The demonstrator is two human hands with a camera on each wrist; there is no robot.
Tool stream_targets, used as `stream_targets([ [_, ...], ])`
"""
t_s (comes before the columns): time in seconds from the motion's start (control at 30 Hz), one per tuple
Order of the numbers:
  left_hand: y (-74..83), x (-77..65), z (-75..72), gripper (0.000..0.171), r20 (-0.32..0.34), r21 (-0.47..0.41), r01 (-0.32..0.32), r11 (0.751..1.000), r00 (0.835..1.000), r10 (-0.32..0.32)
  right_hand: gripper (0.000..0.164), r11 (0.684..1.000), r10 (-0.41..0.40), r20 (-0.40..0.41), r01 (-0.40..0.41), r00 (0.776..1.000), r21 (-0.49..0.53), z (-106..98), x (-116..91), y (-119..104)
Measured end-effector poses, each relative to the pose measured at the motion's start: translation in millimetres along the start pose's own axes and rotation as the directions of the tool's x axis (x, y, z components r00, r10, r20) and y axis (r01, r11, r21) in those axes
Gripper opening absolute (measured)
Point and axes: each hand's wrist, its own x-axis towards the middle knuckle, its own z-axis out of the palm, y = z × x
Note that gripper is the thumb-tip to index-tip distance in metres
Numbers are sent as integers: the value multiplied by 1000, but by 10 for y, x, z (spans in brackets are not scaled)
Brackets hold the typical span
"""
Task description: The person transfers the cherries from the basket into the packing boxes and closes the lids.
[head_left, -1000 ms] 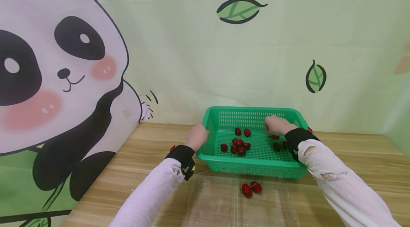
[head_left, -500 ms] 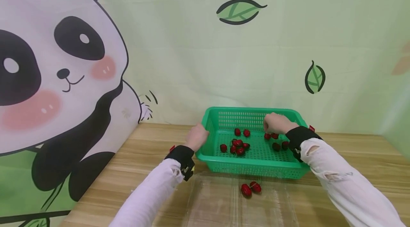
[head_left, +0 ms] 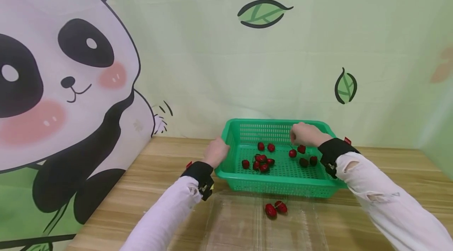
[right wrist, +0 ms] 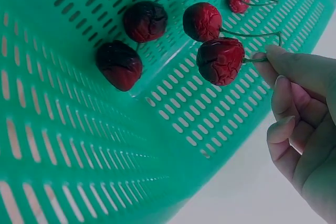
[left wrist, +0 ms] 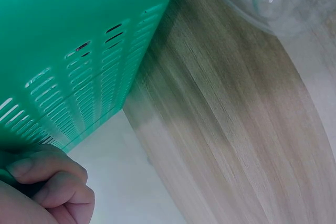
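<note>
My left hand (head_left: 216,152) grips the left rim of a green perforated basket (head_left: 276,179); in the left wrist view its fingers (left wrist: 65,182) curl at the rim. Over the basket's right half, my right hand (head_left: 307,135) pinches thin green cherry stems (right wrist: 257,60) between thumb and forefinger. From them hang two dark red, wrinkled cherries (right wrist: 220,62). Beneath, another pair of cherries (right wrist: 119,65) lies near the basket's right end. Several more cherries (head_left: 262,163) cluster left of centre, with two cherries (head_left: 266,146) behind them and a single cherry (head_left: 245,164) at the left.
In front of the basket lies an open clear plastic container (head_left: 233,223), with two joined cherries (head_left: 276,209) in its right half. All stands on a wood-grain table (head_left: 385,188). A pale green printed backdrop (head_left: 198,54) with a panda rises right behind the basket.
The two cherries under my right hand have come into view, hanging by their stems, while the hand has risen slightly. My left hand stays on the basket's rim.
</note>
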Motion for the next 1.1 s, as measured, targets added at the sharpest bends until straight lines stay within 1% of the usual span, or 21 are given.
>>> stream_targets([
  [0.27, -9, -3, -3, 33, 4, 4, 3, 1000, 1000, -3, 13, 999, -44, -37, 44, 998, -6, -73, -58, -52],
  [0.57, -1, 6, -3, 33, 15, 15, 22, 1000, 1000, -22, 10, 995, -94, -73, 97, 993, 38, -167, -133, -74],
  [0.83, -29, 51, 16, 32, 9, 5, -4, 1000, 1000, 4, 11, 992, -105, -106, 111, 989, 57, -234, -190, -117],
  [1.1, -25, 43, 25, 34, 11, 10, -7, 1000, 1000, 7, 8, 992, -107, -144, 115, 984, 49, -281, -255, -155],
])
